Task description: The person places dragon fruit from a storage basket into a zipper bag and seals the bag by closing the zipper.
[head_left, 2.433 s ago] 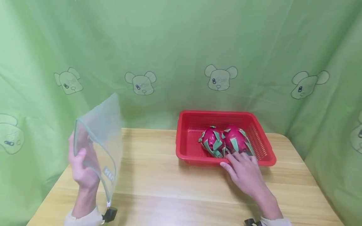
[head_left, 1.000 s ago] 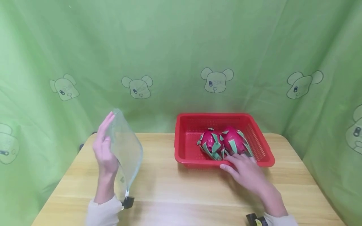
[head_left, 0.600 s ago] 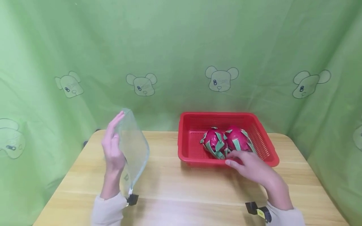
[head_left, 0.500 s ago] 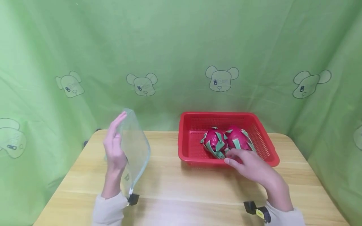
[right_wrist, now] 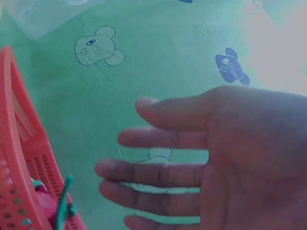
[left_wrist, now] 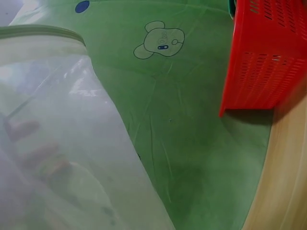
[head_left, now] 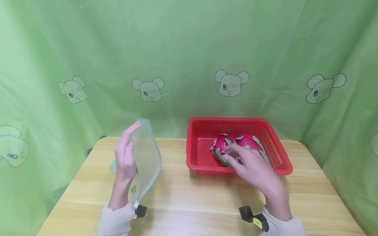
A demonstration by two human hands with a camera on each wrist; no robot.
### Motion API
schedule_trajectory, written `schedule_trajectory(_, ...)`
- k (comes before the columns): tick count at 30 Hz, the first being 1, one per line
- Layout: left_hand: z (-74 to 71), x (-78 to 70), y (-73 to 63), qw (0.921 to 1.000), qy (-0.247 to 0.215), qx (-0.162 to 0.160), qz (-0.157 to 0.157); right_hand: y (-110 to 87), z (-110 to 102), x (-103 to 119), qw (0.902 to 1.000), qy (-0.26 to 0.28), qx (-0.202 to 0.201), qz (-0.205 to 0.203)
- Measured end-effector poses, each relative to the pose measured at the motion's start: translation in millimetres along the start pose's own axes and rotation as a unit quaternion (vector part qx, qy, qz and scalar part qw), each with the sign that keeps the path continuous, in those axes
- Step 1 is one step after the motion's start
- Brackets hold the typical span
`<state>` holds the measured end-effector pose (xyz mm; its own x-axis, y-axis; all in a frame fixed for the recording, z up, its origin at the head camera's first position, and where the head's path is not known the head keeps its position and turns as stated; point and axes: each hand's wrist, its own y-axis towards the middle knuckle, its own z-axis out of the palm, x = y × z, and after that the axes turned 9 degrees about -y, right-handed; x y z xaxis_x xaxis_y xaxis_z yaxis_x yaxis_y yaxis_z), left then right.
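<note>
a: what's nearest you, going out from the red basket [head_left: 195, 164]?

b: this side of the basket, over the wooden table [head_left: 189, 196], my left hand [head_left: 125, 160] holds up a clear mesh pouch [head_left: 146, 164], fingers straight along its side, thumb hidden, so i can't tell how firmly. well left of the basket.

a: and your right hand?

b: my right hand [head_left: 251, 165] reaches over the basket's near rim, fingers spread and relaxed, clamped on nothing, tips at the two dragon fruits [head_left: 227, 146]. they lie side by side in the basket's middle.

a: how will they handle?

b: i'd guess fairly heavy, firm, smooth between the green scales. i'd cup one round its belly, not by a scale. the pouch looks light and floppy.

a: do the views differ?

b: the right wrist view shows my fingers [right_wrist: 153, 172] apart and empty. the left wrist view shows the basket's outer wall [left_wrist: 261, 57] through the pouch. beyond the basket hangs the green curtain [head_left: 189, 49].
</note>
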<state>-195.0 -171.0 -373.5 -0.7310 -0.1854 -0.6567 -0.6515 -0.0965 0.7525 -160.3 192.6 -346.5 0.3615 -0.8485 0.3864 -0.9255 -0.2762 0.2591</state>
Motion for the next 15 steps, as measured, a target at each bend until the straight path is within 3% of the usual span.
schedule_trajectory(4, 1.1, 1.3, -3.3, 0.9998, 0.007, 0.015, -0.01, 3.5, 11, 1, 0.9996, 0.02, -0.008, 0.02)
schedule_trajectory(10, 3.7, 3.5, -6.8, 0.9977, 0.021, 0.053, -0.037, 10.3, 33, 1, 0.9964, 0.038, -0.073, 0.02)
schedule_trajectory(15, 10.3, 5.4, -8.5, 0.9951, 0.027, 0.084, -0.043, 15.8, 51, 21, 0.9921, 0.095, -0.081, 0.01)
